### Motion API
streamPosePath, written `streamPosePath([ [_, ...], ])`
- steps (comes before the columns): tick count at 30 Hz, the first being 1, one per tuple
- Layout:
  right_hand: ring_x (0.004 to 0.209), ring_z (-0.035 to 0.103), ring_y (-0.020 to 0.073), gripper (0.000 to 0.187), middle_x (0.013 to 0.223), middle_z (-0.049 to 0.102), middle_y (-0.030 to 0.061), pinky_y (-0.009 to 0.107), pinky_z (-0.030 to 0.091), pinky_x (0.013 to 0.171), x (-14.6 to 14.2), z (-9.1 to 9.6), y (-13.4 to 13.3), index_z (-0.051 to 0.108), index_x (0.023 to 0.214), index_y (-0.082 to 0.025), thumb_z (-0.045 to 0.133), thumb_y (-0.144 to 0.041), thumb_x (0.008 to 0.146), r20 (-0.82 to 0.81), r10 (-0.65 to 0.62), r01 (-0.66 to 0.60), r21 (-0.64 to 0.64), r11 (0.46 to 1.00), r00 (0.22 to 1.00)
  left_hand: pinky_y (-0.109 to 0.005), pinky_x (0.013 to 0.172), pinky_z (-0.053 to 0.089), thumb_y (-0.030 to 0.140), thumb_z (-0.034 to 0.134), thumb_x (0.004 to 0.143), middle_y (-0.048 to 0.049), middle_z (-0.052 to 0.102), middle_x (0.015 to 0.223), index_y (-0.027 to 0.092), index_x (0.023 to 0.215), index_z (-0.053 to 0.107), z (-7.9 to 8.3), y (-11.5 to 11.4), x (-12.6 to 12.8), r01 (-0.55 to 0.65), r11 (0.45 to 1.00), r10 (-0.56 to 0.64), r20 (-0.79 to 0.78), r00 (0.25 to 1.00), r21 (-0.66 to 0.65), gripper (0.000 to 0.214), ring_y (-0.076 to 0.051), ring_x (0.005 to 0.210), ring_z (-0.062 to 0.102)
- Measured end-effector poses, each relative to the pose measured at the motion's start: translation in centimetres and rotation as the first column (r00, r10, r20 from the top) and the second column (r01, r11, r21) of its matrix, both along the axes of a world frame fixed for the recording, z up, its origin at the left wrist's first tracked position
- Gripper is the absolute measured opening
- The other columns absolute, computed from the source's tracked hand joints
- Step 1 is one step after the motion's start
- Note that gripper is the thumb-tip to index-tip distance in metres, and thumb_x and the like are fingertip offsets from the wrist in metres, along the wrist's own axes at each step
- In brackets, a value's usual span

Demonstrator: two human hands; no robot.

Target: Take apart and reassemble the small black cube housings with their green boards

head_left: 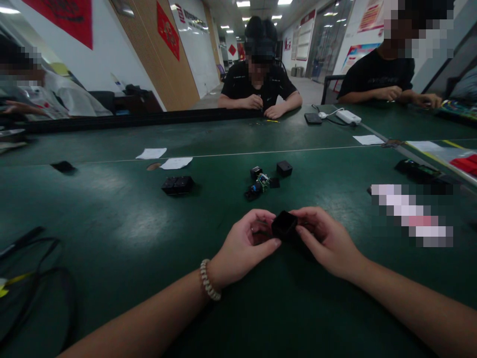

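Note:
Between my hands is a small black box-shaped housing point(284, 225), its dark hollow side facing up toward me. My left hand point(248, 241) grips its left side between thumb and fingers; a beaded bracelet circles that wrist. On the right side, my right hand point(324, 238) pinches the same housing with thumb and fingertips. Just beyond my hands lies a small cluster of electronic parts with wires point(262, 183), a black piece point(253, 192) at its near end. A closed-looking black cube point(284, 168) sits right behind it.
A pair of joined black blocks point(178, 185) stands to the left. Papers point(176, 163) lie farther back, and black cables point(35, 268) curl at the left edge. A blurred-out pinkish object point(412, 214) lies on the right. Across the green table point(208, 134), a person point(261, 84) leans over small parts.

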State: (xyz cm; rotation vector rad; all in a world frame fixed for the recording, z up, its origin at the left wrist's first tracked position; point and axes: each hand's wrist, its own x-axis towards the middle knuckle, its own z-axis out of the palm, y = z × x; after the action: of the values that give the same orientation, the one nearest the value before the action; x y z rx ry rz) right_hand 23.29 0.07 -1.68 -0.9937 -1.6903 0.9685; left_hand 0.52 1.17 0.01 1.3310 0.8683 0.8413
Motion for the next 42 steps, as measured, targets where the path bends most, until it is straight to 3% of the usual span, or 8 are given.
streamPosePath([
  [7,0.097,0.077,0.0214,0.021,0.108,0.075,0.0095,0.037,0.067,0.085,-0.05,-0.21,0.18,0.063,0.116,-0.023,0.062,-0.018,0.095,-0.027,-0.018,0.017,-0.026,1.000,0.999,-0.045,0.101,0.054,0.015,0.080,0.082,-0.0072,0.070,0.115,0.019,0.118,0.061,0.04,0.01,0.07,-0.008,1.000,0.008,0.010,1.000,-0.024,0.041,-0.023,0.108,0.068],
  [15,0.092,0.076,0.0211,0.017,0.102,0.076,0.0084,0.036,0.066,0.079,-0.02,0.47,-0.09,0.064,0.112,-0.023,0.066,-0.023,0.094,0.019,-0.016,0.016,-0.018,1.000,1.000,-0.040,0.098,0.055,0.018,0.081,0.083,-0.0040,0.069,0.112,0.020,0.115,0.062,0.05,0.09,0.06,-0.015,0.999,0.016,0.013,1.000,-0.052,0.038,-0.020,0.104,0.067],
  [25,0.093,0.076,0.0220,0.038,0.107,0.076,0.0085,0.039,0.067,0.083,0.17,0.49,-0.06,0.063,0.121,-0.023,0.078,-0.024,0.086,-0.028,0.061,-0.062,-0.042,0.997,0.998,-0.039,0.092,0.056,0.023,0.080,0.082,-0.0032,0.069,0.101,0.019,0.110,0.063,0.20,0.00,0.20,-0.065,0.997,0.065,-0.007,0.998,-0.041,0.034,-0.019,0.094,0.067],
  [42,0.092,0.076,0.0210,0.030,0.107,0.075,0.0088,0.037,0.066,0.081,0.31,0.58,-0.10,0.064,0.120,-0.022,0.073,-0.026,0.091,0.025,0.075,-0.074,-0.053,0.996,0.997,-0.032,0.081,0.057,0.024,0.076,0.088,-0.0013,0.068,0.098,0.018,0.113,0.061,-0.05,0.09,0.10,-0.031,0.999,0.031,0.012,0.999,-0.031,0.030,-0.014,0.083,0.066],
])
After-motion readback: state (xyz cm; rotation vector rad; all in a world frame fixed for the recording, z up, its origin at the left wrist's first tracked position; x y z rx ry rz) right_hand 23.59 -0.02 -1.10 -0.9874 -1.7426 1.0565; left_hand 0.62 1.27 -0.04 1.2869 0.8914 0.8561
